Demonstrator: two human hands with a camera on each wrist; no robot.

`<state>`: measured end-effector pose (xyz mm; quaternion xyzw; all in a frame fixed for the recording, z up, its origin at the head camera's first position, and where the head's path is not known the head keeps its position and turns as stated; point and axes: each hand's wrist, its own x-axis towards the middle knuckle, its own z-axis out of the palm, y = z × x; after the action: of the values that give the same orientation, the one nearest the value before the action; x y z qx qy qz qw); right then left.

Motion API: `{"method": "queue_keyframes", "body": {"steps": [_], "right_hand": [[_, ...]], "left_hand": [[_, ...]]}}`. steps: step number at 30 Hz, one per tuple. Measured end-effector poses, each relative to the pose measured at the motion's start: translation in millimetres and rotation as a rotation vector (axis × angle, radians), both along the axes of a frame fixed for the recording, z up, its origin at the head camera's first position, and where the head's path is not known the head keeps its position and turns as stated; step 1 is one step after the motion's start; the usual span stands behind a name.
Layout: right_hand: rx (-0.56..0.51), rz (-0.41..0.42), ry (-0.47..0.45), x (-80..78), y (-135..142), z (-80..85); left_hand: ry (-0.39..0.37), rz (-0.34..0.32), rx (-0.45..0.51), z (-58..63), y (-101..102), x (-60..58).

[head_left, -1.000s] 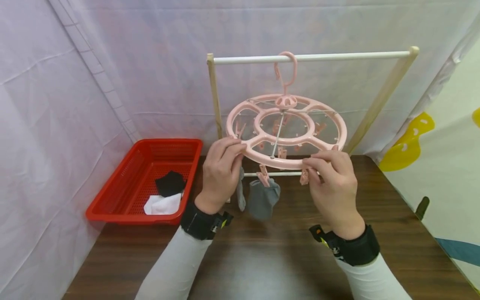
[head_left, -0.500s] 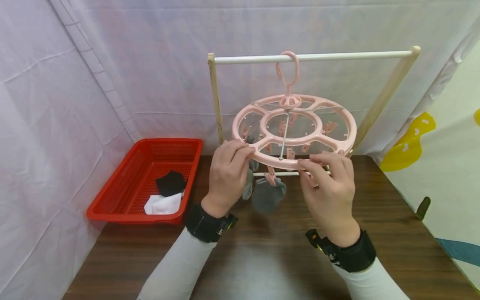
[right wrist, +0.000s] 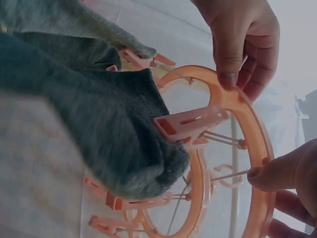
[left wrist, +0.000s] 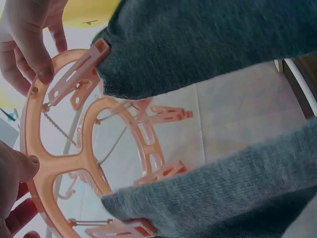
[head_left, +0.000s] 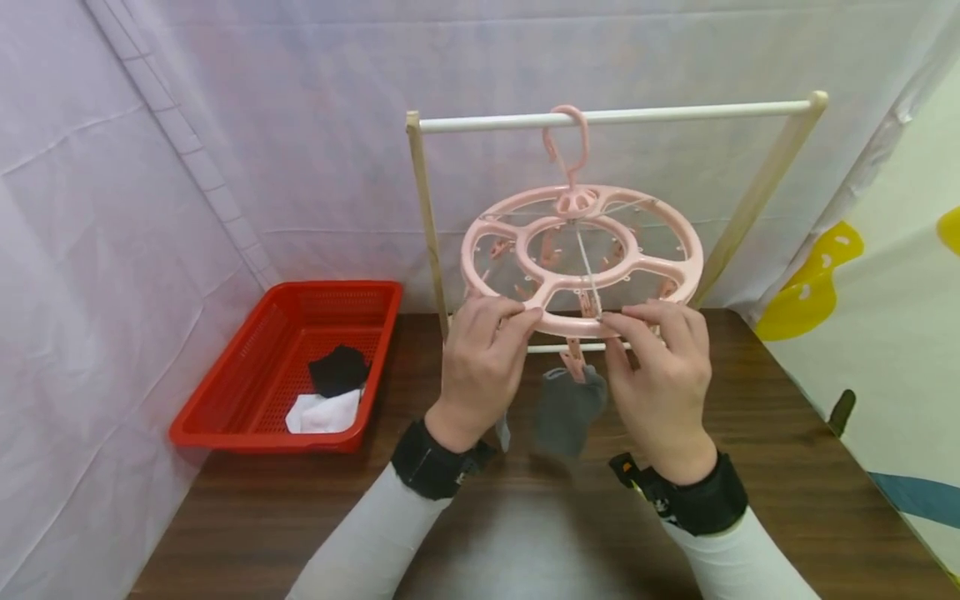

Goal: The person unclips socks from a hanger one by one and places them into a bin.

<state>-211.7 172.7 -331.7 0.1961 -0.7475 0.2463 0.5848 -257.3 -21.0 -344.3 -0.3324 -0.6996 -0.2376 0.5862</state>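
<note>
A round pink clip hanger [head_left: 577,327] hangs by its hook from a white rail, its ring tilted toward me. My left hand [head_left: 483,358] pinches the near rim between thumb and fingers. Just to the right, my right hand [head_left: 663,379] pinches the same rim. Between the hands, a pink clothespin [head_left: 573,360] holds a grey sock [head_left: 570,412]. More grey cloth hangs behind my left hand, mostly hidden in the head view. In the left wrist view, a dark grey sock [left wrist: 213,44] and a lighter grey sock [left wrist: 223,183] hang from separate clothespins.
The white rail [head_left: 690,113] runs between wooden posts on the brown table [head_left: 510,533]. A red basket [head_left: 225,437] at the left contains a black cloth [head_left: 337,371] and a white cloth [head_left: 326,412]. White sheeting stands behind and at the left.
The hanger's ring has turned, its near side carrying the cord and the clipped grey sock rightward. My left hand has moved right along with the rim, closer to my right hand.
</note>
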Motion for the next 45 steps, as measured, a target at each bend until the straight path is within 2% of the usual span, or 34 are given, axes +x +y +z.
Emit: {"method": "queue_keyframes", "body": {"steps": [6, 10, 14, 16, 20, 25, 30, 34, 38, 45], "right_hand": [[-0.015, 0.006, -0.004, -1.7, 0.8, 0.0], [-0.013, 0.006, -0.013, -5.9, 2.1, -2.5], [-0.019, 0.001, -0.029, -11.2, 3.9, -6.0], [-0.022, 0.005, -0.030, -13.1, 4.0, -7.8], [-0.018, 0.002, -0.035, -14.3, 3.8, -9.9], [-0.013, -0.007, -0.047, -13.9, 4.1, -8.7], [-0.015, 0.005, -0.039, -11.9, 3.7, -8.5], [-0.017, 0.013, -0.020, -10.6, 1.8, -9.3], [-0.013, 0.021, -0.005, -9.6, -1.1, -9.2], [-0.025, 0.016, -0.018, -9.5, -2.0, -9.1]], "left_hand": [[-0.002, 0.013, 0.009, 0.7, 2.3, 1.1], [-0.004, 0.015, 0.005, -3.4, 0.1, 1.7], [0.000, -0.031, 0.042, -17.6, -1.7, 4.1], [-0.024, -0.070, 0.071, -28.1, -0.4, 5.0], [-0.151, -0.152, 0.073, -47.7, 7.9, 4.8], [-0.386, -0.252, 0.045, -65.5, 21.0, 1.0], [-0.649, -0.348, 0.059, -80.3, 30.6, -2.7], [-0.828, -0.407, 0.081, -89.9, 35.1, -3.8], [-0.923, -0.427, 0.128, -94.1, 36.2, -3.5], [-0.957, -0.466, 0.198, -98.6, 36.6, -7.7]]}}
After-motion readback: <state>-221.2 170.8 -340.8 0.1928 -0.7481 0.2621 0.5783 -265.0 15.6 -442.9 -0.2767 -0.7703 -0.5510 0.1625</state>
